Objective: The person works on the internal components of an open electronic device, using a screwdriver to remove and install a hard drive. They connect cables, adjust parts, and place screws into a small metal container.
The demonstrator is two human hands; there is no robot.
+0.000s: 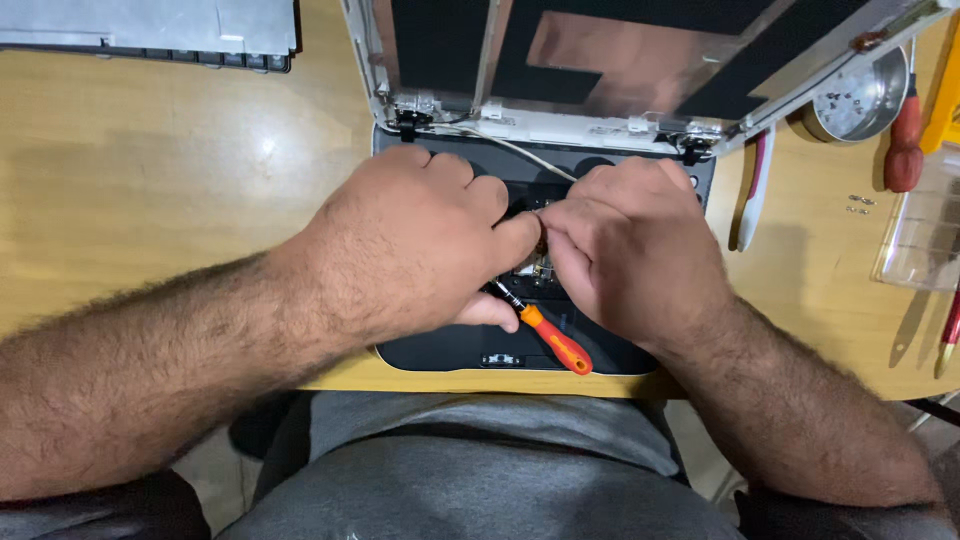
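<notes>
Opened laptop base [440, 352] set flat at near edge of tabletop [150, 180], stripped lid [620, 50] tilted back for access. Left hand [405, 245] and right hand [635, 250] meeting over base centre, fingertips pinched on a small part; part itself hidden. Left grip: closed. Right grip: closed. Orange-handled screwdriver [548, 340] lying under left hand, within reach; held or merely resting, cannot tell. Metal dish [858, 98] at right, for loose screws.

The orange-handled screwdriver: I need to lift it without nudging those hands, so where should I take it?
Probably the free lower end of the orange-handled screwdriver, coming from the table's near edge: its metal tip lies under the left hand, while the handle butt juts out clear.
</notes>
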